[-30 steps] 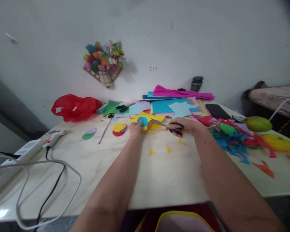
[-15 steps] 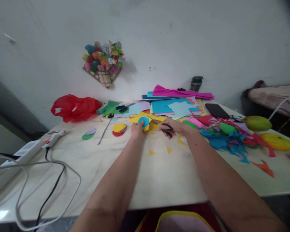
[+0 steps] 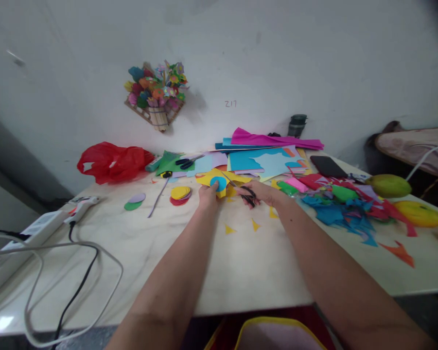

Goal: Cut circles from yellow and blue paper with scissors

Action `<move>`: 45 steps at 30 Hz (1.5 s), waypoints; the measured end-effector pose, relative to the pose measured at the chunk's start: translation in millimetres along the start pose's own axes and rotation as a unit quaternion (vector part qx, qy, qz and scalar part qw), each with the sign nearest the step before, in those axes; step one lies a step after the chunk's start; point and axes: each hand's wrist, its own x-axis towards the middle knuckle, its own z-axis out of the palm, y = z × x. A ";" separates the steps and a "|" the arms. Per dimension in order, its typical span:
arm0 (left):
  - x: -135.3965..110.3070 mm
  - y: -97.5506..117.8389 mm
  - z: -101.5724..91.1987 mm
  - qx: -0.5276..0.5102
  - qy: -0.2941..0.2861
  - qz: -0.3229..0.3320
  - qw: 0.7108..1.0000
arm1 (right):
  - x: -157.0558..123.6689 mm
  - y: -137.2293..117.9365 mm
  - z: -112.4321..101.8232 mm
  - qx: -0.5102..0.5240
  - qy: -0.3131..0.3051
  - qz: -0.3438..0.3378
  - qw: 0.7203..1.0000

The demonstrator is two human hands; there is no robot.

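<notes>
My left hand (image 3: 208, 193) pinches a yellow sheet of paper (image 3: 208, 178) together with a blue paper circle (image 3: 219, 183) that lies against it, the thumb on the circle. My right hand (image 3: 259, 192) is closed round the black handles of a pair of scissors (image 3: 248, 195). The scissors' blades reach left to the yellow sheet, beside the blue circle's right edge. Small yellow scraps (image 3: 230, 229) lie on the table below the hands. Left of my left hand rests a stack of yellow circles (image 3: 181, 192) on red and purple ones.
Green and lilac circles (image 3: 134, 204) lie at the left. A second pair of scissors (image 3: 188, 162), coloured sheets (image 3: 240, 159) and a red plastic bag (image 3: 113, 163) are along the back. Paper scraps (image 3: 335, 214), a phone (image 3: 327, 167) and fruit (image 3: 389, 185) occupy the right; cables (image 3: 95, 253) cross the left.
My right hand and the scissors have shifted slightly left, closer to the blue circle. The left hand with the yellow sheet has hardly moved.
</notes>
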 end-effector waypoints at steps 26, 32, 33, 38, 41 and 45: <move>5.0 -2.3 -1.6 -0.006 -0.012 -0.005 1.000 | -1.4 -3.2 6.6 -0.011 0.018 -0.004 1.000; 5.3 -3.0 -1.8 -0.012 -0.009 0.005 1.000 | -1.3 -3.6 6.6 -0.016 0.011 0.001 1.000; 5.7 -3.2 -2.0 -0.014 -0.010 0.006 1.000 | -1.4 -3.8 6.7 -0.017 0.012 0.006 1.000; 8.6 -4.5 -3.5 -0.007 -0.008 0.003 1.000 | -3.3 -6.4 7.8 -0.028 0.014 0.009 0.999; 7.9 -4.1 -3.0 -0.012 -0.009 0.003 1.000 | -4.7 -8.2 7.9 -0.040 0.008 0.005 0.999; 6.0 -2.9 -1.5 -0.021 -0.005 -0.009 1.000 | -5.7 -9.3 7.6 -0.046 0.005 -0.008 0.999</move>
